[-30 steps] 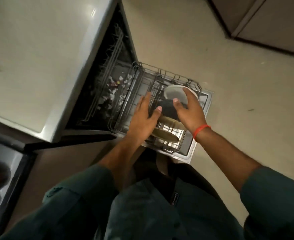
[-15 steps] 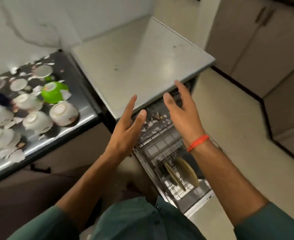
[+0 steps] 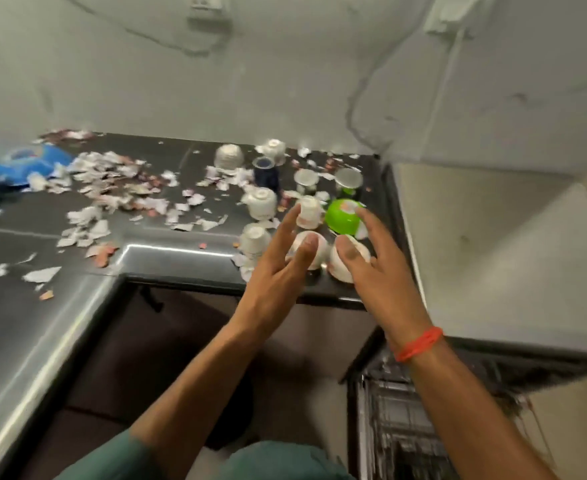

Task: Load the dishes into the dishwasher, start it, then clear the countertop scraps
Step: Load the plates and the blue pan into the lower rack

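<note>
Both hands reach over the dark countertop [image 3: 181, 251] with fingers spread, holding nothing. The left hand [image 3: 278, 271] and right hand [image 3: 382, 271] hover above upturned white cups [image 3: 261, 202] beside a green bowl [image 3: 342, 216].

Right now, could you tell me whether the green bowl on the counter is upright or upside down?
Upside down. The green bowl rests on the counter with its round base ring facing up.
</note>
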Tool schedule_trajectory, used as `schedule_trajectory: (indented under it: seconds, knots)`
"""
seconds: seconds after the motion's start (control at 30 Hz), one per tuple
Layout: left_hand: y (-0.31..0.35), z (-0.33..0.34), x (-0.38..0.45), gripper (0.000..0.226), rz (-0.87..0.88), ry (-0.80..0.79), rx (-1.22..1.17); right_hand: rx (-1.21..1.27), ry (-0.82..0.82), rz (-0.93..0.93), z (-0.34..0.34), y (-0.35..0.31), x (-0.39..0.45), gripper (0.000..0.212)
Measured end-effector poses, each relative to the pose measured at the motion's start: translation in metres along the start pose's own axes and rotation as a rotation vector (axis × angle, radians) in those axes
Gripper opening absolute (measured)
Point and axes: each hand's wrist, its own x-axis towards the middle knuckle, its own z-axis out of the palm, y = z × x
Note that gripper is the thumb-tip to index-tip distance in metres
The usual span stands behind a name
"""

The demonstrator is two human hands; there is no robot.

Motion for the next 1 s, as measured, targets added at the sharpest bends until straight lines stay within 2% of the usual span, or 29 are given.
schedule_trajectory:
  seconds: [0.13, 0.4, 0.57, 0.9, 1.0]
  knots:
    - [-0.014, -0.066, 0.007, 0.064, -0.083, 0.128, 0.013, -0.031, -0.132, 0.003, 0.065, -0.013, 0.026, 0.055]
    - [-0.036, -0.151, -0.007, 0.059, -0.209, 0.405, -0.006, -0.032, -0.409, -0.023, 0.168, -0.037, 0.056, 0.052]
    - [-0.043, -0.17, -0.014, 0.061, -0.257, 0.554, -0.012, 0.018, -0.575, -0.051, 0.203, -0.039, 0.068, 0.05]
    - [-0.019, -0.183, -0.021, 0.056, -0.269, 0.864, 0.113, 0.236, -0.781, -0.1, 0.248, -0.062, 0.098, 0.055]
    - [-0.004, -0.186, -0.025, 0.062, -0.269, 0.93, 0.173, 0.306, -0.845, -0.136, 0.255, -0.071, 0.098, 0.043]
